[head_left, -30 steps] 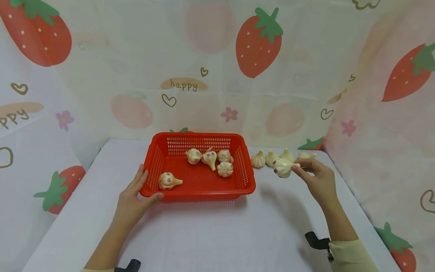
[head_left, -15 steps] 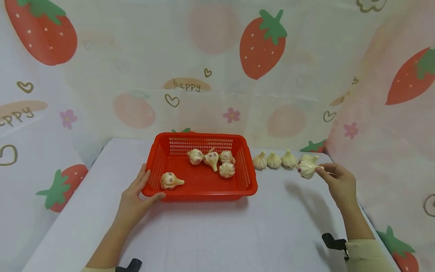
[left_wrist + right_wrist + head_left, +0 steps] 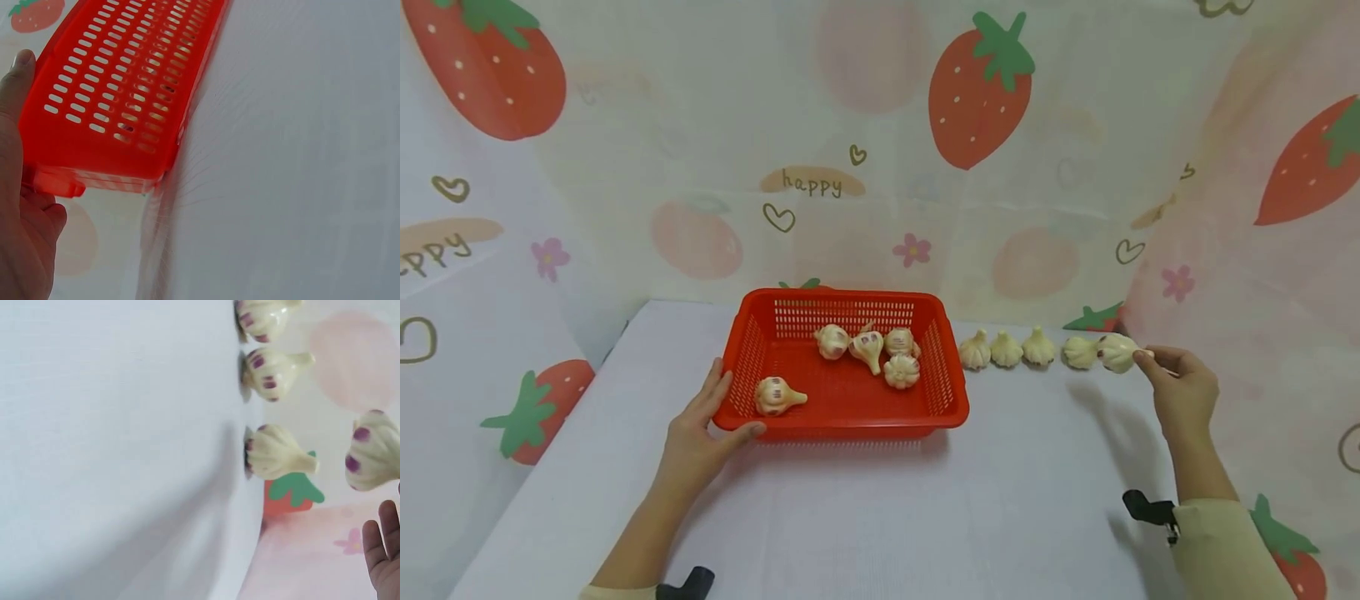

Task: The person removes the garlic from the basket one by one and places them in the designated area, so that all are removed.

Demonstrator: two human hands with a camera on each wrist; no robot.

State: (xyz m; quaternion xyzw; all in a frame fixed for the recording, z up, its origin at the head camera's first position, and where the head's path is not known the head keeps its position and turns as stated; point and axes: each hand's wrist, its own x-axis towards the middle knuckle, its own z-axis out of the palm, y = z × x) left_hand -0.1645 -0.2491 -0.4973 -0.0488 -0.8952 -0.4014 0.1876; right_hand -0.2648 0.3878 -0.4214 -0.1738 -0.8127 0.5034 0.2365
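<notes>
My left hand (image 3: 700, 437) grips the front left corner of a red plastic basket (image 3: 842, 429), thumb on the front rim and fingers along the left side. In the left wrist view, fingers curl by the rim of the perforated basket wall (image 3: 119, 81). My right hand (image 3: 1183, 387) pinches a garlic bulb (image 3: 1116, 353) by its stem, raised above the table at the right. The held bulb (image 3: 374, 453) has purple patches. It overlaps the right end of a row of garlic bulbs (image 3: 1038, 348) standing stem-up. Inside the basket lie several garlic bulbs, one (image 3: 777, 397) apart at front left.
A white cloth covers the table (image 3: 865, 517). Patterned curtains with strawberries (image 3: 981, 92) hang behind and at both sides, close to the table's back edge. The row of bulbs runs along the back, right of the basket.
My right hand has carried the held garlic bulb to the right along the row, from above its middle to its right end. My left hand stays on the basket corner.
</notes>
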